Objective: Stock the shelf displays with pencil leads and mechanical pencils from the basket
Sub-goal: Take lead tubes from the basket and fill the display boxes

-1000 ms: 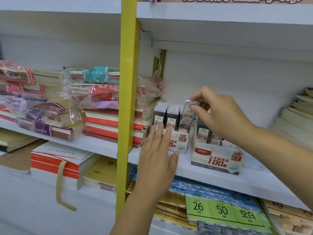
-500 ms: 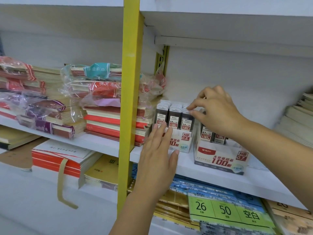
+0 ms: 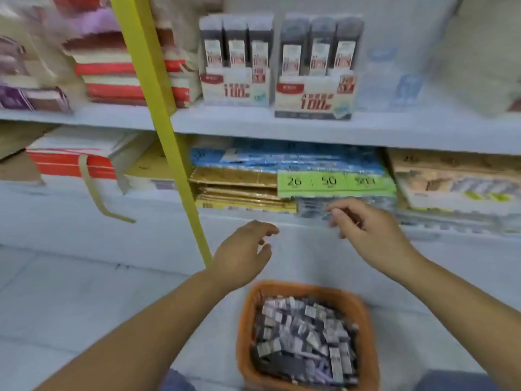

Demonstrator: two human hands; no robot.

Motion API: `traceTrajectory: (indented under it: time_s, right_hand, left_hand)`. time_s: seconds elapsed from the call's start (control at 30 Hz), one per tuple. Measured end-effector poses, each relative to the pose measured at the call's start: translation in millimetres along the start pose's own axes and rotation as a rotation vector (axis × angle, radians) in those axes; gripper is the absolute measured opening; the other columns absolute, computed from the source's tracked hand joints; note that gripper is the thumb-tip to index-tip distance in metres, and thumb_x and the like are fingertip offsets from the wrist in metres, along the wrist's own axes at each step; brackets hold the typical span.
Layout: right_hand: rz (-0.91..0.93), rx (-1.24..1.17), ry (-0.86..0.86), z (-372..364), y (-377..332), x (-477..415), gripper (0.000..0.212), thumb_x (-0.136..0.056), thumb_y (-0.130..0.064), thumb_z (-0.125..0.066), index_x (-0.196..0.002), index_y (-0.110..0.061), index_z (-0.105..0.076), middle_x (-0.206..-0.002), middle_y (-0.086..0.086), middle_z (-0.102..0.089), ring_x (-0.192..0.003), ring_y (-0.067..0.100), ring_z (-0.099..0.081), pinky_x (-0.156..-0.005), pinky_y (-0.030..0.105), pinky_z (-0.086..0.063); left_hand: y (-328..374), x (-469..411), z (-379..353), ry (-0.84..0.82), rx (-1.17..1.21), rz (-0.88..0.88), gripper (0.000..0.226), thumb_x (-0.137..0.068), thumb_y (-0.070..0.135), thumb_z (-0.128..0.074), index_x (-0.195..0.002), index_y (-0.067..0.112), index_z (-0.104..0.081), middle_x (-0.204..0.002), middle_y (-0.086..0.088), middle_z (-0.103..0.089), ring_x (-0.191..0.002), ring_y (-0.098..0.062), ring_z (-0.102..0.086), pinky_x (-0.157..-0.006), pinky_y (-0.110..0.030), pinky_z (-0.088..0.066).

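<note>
Two white display boxes stand on the upper shelf [image 3: 253, 124], each with a front row of three dark pencil lead cases: the left display box [image 3: 235, 86] and the right display box [image 3: 314, 95]. An orange basket [image 3: 245, 328] sits low in front of me, heaped with several pencil lead cases [image 3: 304, 337]. My left hand [image 3: 242, 256] hangs above the basket's left rim with loosely curled fingers and holds nothing. My right hand [image 3: 363, 232] hovers higher to the right, fingers loosely bent, also with nothing in it. The picture is blurred.
A yellow upright post [image 3: 158, 119] crosses the shelves left of the displays. Stacks of wrapped notebooks [image 3: 118, 66] fill the upper shelf's left side. The lower shelf holds blue, gold and green paper packs [image 3: 287, 176]. Grey floor tiles [image 3: 70, 300] lie below.
Both hands left the left display box and dropped down toward the basket. The lead case my right hand pushed in now stands in that box. My view tilted down.
</note>
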State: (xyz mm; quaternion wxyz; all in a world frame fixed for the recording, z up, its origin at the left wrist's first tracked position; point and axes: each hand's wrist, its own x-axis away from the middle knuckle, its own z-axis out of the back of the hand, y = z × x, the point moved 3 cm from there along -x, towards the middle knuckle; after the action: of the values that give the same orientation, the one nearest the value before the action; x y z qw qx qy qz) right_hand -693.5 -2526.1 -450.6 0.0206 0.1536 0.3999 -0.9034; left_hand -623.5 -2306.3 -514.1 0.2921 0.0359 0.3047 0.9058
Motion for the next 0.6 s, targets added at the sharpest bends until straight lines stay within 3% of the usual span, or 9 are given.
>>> traceTrajectory:
  time_s: [0.07, 0.13, 0.2, 0.27, 0.37, 0.47, 0.6]
  right_hand:
    - [-0.261, -0.003, -0.102, -35.4, 70.7, 34.2, 0.022, -0.098, -0.028, -0.051, -0.083, -0.042, -0.058, -0.089, -0.017, -0.066, -0.072, 0.002, -0.059, -0.064, 0.018, -0.043]
    - [-0.454, 0.049, -0.188, -71.9, 133.7, 70.9, 0.022, -0.098, -0.028, -0.052, -0.079, -0.038, -0.057, -0.095, -0.015, -0.065, -0.08, 0.005, -0.06, -0.062, 0.008, -0.037]
    - [-0.604, 0.082, -0.264, -106.3, 181.6, 105.6, 0.012, -0.096, -0.022, -0.056, -0.096, -0.03, -0.065, -0.107, -0.006, -0.066, -0.097, 0.014, -0.06, -0.076, 0.013, -0.042]
    - [-0.718, 0.078, -0.357, -135.8, 211.9, 134.4, 0.025, -0.095, -0.019, -0.058, -0.119, -0.019, -0.063, -0.125, 0.004, -0.061, -0.102, 0.017, -0.059, -0.086, 0.025, -0.044]
    - [-0.745, 0.197, -0.404, -161.5, 236.4, 159.8, 0.045, -0.092, -0.023, -0.062, -0.135, -0.019, -0.053, -0.141, 0.01, -0.05, -0.121, 0.027, -0.05, -0.093, 0.02, -0.033]
    - [-0.756, 0.263, -0.421, -178.9, 253.1, 167.1, 0.07, -0.087, -0.029, -0.068, -0.148, -0.027, -0.033, -0.157, 0.01, -0.024, -0.144, 0.03, -0.018, -0.117, 0.038, -0.015]
    - [-0.722, 0.368, -0.424, -196.1, 273.9, 161.0, 0.082, -0.087, -0.048, -0.063, -0.152, -0.031, -0.017, -0.161, 0.001, -0.011, -0.148, 0.029, -0.008, -0.118, 0.045, -0.01]
  left_hand:
    - [-27.4, 19.6, -54.4, -0.229, 0.036, 0.131, 0.038, -0.101, 0.021, -0.055, -0.139, 0.022, -0.052, -0.138, 0.0, -0.052, -0.121, -0.015, -0.054, -0.089, -0.019, -0.04]
    - [-51.8, 38.7, -102.2, -0.309, 0.132, 0.281, 0.04, -0.098, 0.02, -0.058, -0.138, 0.019, -0.053, -0.134, -0.002, -0.053, -0.115, -0.014, -0.055, -0.081, -0.011, -0.036]
    - [-73.4, 54.6, -146.1, -0.359, 0.19, 0.41, 0.043, -0.096, 0.022, -0.061, -0.139, 0.019, -0.053, -0.126, -0.001, -0.057, -0.106, -0.014, -0.057, -0.077, -0.01, -0.04]
    - [-90.7, 67.3, -182.4, -0.392, 0.227, 0.491, 0.045, -0.094, 0.025, -0.065, -0.136, 0.018, -0.054, -0.127, -0.002, -0.059, -0.113, -0.021, -0.059, -0.085, -0.022, -0.045]
    - [-109.3, 79.8, -219.7, -0.42, 0.233, 0.566, 0.052, -0.09, 0.022, -0.071, -0.138, 0.016, -0.054, -0.133, -0.002, -0.056, -0.125, -0.023, -0.054, -0.092, -0.023, -0.039]
    - [-121.3, 79.9, -239.2, -0.418, 0.159, 0.563, 0.06, -0.087, 0.022, -0.074, -0.142, 0.015, -0.05, -0.143, -0.008, -0.053, -0.129, -0.024, -0.05, -0.106, -0.03, -0.038]
    - [-127.5, 63.4, -248.5, -0.308, -0.011, 0.461, 0.064, -0.087, 0.031, -0.074, -0.145, 0.022, -0.047, -0.15, -0.003, -0.044, -0.138, -0.022, -0.04, -0.116, -0.035, -0.031]
